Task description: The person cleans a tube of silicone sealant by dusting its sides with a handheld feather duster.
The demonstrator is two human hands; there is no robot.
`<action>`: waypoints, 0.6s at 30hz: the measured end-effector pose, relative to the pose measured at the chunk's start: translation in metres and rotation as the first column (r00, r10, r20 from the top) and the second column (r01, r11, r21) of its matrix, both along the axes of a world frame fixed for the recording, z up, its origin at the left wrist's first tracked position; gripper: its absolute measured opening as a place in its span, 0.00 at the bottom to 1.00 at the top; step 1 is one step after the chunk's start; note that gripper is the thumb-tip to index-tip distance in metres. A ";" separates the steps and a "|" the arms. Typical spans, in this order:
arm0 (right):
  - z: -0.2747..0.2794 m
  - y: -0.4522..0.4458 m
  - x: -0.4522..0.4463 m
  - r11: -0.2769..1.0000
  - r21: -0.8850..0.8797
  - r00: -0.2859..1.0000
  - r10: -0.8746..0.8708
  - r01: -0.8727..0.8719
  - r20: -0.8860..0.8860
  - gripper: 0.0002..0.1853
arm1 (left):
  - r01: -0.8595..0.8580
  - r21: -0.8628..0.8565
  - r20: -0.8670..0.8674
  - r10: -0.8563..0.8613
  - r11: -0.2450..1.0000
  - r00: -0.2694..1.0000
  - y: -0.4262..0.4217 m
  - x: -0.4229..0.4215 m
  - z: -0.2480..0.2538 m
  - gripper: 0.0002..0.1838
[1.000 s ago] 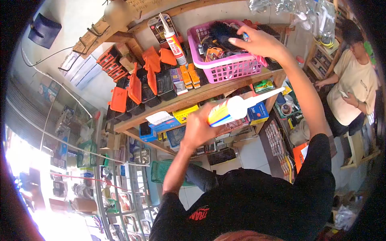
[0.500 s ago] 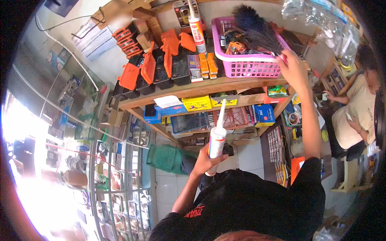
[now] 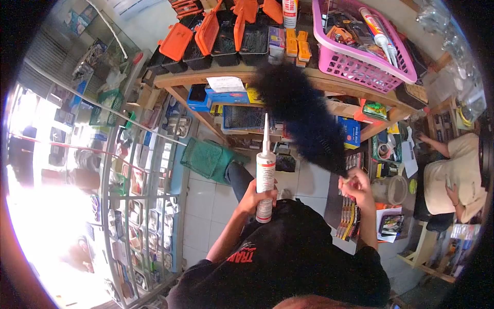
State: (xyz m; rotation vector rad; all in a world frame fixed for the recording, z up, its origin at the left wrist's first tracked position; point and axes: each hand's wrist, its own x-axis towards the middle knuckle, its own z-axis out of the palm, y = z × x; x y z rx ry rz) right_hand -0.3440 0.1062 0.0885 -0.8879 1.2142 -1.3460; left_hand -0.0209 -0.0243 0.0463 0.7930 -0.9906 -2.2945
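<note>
In front of my body, my left hand (image 3: 259, 196) is wrapped round a white sealant cartridge (image 3: 265, 175), held upright with its long nozzle pointing up. To the right, my right hand (image 3: 357, 185) grips a black feather duster (image 3: 309, 116) by its handle end. The fluffy duster reaches up and left, in front of the wooden shelf edge, and covers part of the shelf below. At the top right sits a pink basket (image 3: 360, 64) with more sealant tubes (image 3: 377, 33) and small packets in it.
Black bins with orange lids (image 3: 206, 36) line the wooden bench (image 3: 175, 80), beside small yellow boxes (image 3: 297, 46). A green mesh basket (image 3: 206, 159) stands on the floor. Glass shelving (image 3: 154, 216) runs along the left. Another person (image 3: 455, 175) is at the far right.
My right hand has drawn the feather duster off the pink basket, down and towards me. The cartridge in my left hand is now more upright. The view has shifted.
</note>
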 end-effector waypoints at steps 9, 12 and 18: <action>0.016 -0.018 0.017 0.991 0.115 0.827 0.119 -0.066 -0.549 0.19 | -0.008 0.070 -0.052 0.012 0.998 0.999 0.010 0.005 0.001 0.21; 0.010 -0.022 0.010 0.963 0.163 0.806 0.270 -0.215 -0.527 0.17 | -0.034 0.106 -0.071 0.042 0.994 0.997 0.010 0.011 0.001 0.21; 0.022 -0.037 0.001 0.978 0.134 0.805 0.206 -0.157 -0.556 0.19 | 0.016 0.022 0.037 -0.016 1.000 0.999 0.006 0.028 0.004 0.22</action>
